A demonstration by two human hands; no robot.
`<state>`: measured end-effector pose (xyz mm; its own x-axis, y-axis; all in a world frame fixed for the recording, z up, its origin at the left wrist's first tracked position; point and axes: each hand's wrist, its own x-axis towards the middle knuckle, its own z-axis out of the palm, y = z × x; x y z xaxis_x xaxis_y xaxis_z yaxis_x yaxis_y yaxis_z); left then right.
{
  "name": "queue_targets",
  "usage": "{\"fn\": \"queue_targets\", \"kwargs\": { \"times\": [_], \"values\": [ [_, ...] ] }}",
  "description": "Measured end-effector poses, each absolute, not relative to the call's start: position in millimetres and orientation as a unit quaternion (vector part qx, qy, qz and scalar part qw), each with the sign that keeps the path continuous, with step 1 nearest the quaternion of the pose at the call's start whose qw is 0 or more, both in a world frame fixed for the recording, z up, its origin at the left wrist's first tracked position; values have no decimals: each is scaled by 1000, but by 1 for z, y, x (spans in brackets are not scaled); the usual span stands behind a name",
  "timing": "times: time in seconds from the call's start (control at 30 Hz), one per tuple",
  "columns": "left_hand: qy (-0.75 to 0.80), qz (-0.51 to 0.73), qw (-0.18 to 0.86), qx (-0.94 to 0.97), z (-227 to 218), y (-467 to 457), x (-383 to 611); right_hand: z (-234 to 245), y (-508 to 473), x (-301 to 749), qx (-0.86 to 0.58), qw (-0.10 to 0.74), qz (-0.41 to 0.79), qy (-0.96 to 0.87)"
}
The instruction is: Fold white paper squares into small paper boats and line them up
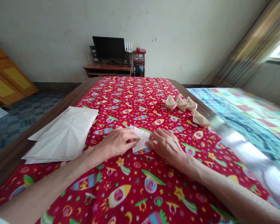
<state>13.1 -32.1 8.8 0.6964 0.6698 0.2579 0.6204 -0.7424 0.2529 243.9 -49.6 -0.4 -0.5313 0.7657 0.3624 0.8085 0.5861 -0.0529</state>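
Observation:
A small folded piece of white paper (141, 139) lies on the red patterned cloth (135, 183) in front of me. My left hand (122, 140) grips its left edge, with thumb and fingers pinched together. On the other side, my right hand (166, 144) has its curled fingers and thumb on the paper's right edge. Parts of the paper are hidden under the fingers. To the left sits a stack of creased white paper sheets (65, 133). Several folded paper boats (182, 103) stand near the cloth's right side.
Brown wooden table edges (67, 99) show on both sides of the cloth. Beyond the table are a desk (107, 67) with a monitor (109, 48) and a red telephone (140, 50). A bed with a patchwork cover (242, 105) is at the right, a wooden cabinet (9, 74) at the left.

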Motion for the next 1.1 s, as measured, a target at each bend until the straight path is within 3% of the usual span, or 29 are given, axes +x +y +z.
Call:
{"fn": "queue_targets", "kwargs": {
  "times": [0.13, 0.43, 0.63, 1.1],
  "values": [
    [371, 177, 45, 911, 7, -11, 18, 1, -48, 243, -499, 179, -56, -846],
    [373, 194, 120, 900, -4, 4, 9, -6, -51, 252, -473, 233, -24, -849],
    [376, 204, 128, 895, 2, -1, 14, -2, -54, 250, -499, 208, 0, -841],
    [392, 176, 129, 894, 3, 4, 15, -4, -56, 250, -476, 239, 23, -846]
  ]
}}
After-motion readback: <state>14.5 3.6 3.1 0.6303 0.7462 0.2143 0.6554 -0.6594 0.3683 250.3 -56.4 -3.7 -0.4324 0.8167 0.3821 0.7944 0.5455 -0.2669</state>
